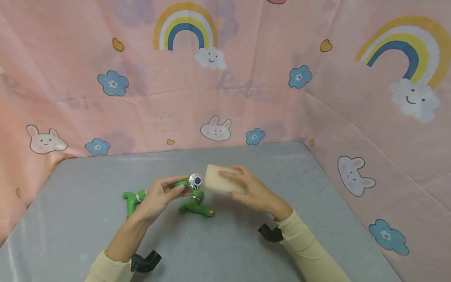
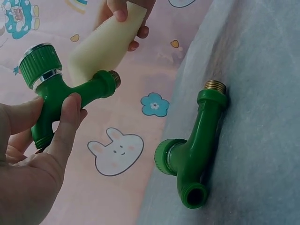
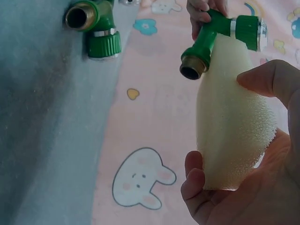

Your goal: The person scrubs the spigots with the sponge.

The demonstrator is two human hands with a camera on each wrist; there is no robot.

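My left hand (image 1: 160,197) grips a green faucet (image 2: 56,93) by its spout end, holding it up above the table. Its round knob with a silvery, blue-centred cap (image 1: 196,181) faces up toward the head camera. In my right hand (image 1: 255,192) is a cream sponge (image 1: 222,179), pinched between thumb and fingers. The sponge's near end presses close against the held faucet's body in the right wrist view. Below the held one, a second green faucet (image 1: 197,205) with a brass threaded end lies on the table.
A third green faucet (image 1: 131,201) lies to the left, partly behind my left forearm. The grey cloth-covered table (image 1: 225,246) meets a pink printed curtain (image 1: 257,105) at the back and sides. Dark wrist mounts (image 1: 145,261) are strapped at both sleeves.
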